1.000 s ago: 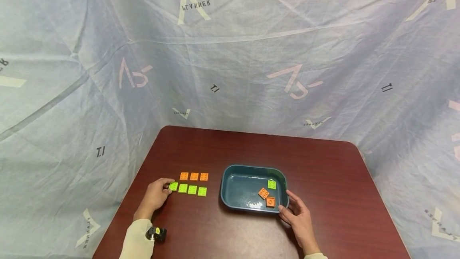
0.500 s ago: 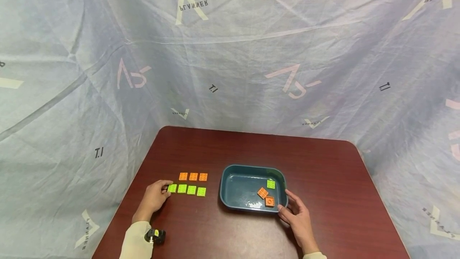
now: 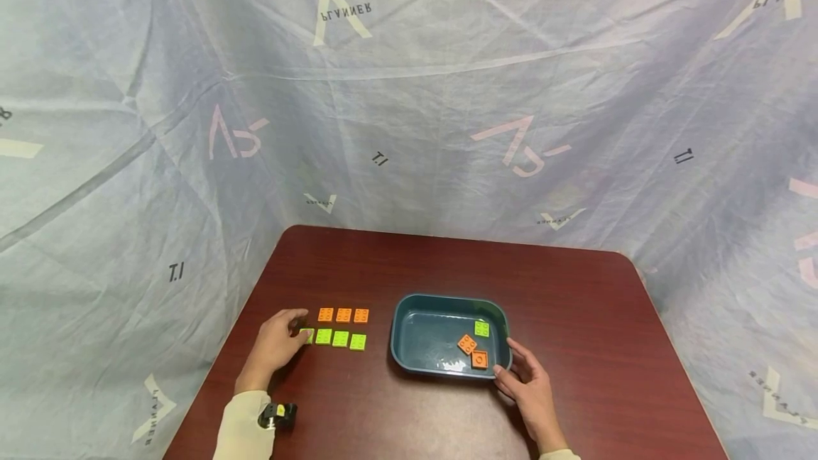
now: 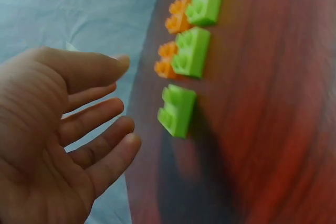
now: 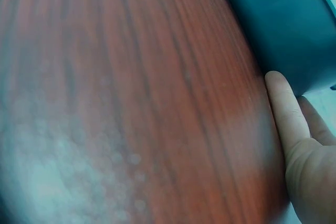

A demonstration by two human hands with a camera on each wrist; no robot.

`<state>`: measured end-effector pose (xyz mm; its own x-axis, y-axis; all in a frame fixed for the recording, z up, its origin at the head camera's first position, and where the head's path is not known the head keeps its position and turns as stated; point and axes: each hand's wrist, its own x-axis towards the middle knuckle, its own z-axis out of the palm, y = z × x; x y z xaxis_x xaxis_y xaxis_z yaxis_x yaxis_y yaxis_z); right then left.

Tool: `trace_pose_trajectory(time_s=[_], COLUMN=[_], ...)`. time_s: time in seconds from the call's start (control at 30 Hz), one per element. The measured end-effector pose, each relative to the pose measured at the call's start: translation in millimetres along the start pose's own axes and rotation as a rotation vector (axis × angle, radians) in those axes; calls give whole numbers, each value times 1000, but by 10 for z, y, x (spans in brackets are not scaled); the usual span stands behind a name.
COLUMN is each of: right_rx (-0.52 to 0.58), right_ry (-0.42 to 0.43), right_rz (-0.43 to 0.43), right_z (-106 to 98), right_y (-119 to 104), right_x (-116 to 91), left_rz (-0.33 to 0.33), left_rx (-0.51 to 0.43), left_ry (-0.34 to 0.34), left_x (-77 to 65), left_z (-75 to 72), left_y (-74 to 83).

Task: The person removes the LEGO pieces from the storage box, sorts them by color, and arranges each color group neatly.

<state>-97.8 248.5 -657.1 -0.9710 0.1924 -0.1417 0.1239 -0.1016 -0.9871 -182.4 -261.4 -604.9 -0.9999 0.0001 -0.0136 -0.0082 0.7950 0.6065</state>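
Head view: pale grey printed cloth (image 3: 409,101) behind and to both sides; dark red wood-grain table (image 3: 562,297) with rounded corners. On its left part, a row of three orange 2x2 toy bricks (image 3: 344,315); nearer the person, a row of four lime-green toy bricks (image 3: 341,338). Right of these, a teal tray (image 3: 418,339) holding a green brick (image 3: 482,329), a studs-up orange brick (image 3: 467,344) and an upturned orange brick (image 3: 479,359). Left hand (image 3: 273,343) at the green row's outer end; right hand (image 3: 535,392) at the tray's near right corner.

Left wrist view: left fingers and thumb loosely spread, holding nothing, just beside the end green brick (image 4: 178,109), apart from it. Judgement: bricks light, stiff, hard to break; best pinched across opposite side walls.

Right wrist view: thumb along the tray's outer wall, a finger round the corner; corner held between them. Tray probably rigid, smooth, likely to slide; take by corner or rim.
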Motion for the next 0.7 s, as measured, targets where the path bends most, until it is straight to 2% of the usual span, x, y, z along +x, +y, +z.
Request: trace_pose_trajectory(time_s=[0.2, 0.4, 0.7], right_rx=[-7, -5, 8], right_ry=[9, 7, 6], right_rz=[2, 3, -2], right_z=[0, 1, 1], right_y=[6, -6, -6], right_x=[-1, 0, 3], left_rz=[31, 108, 197], left_rx=[-60, -105, -165], left_ry=[33, 54, 38], left_x=[19, 73, 154], left_z=[0, 83, 153], left_y=[264, 504, 806])
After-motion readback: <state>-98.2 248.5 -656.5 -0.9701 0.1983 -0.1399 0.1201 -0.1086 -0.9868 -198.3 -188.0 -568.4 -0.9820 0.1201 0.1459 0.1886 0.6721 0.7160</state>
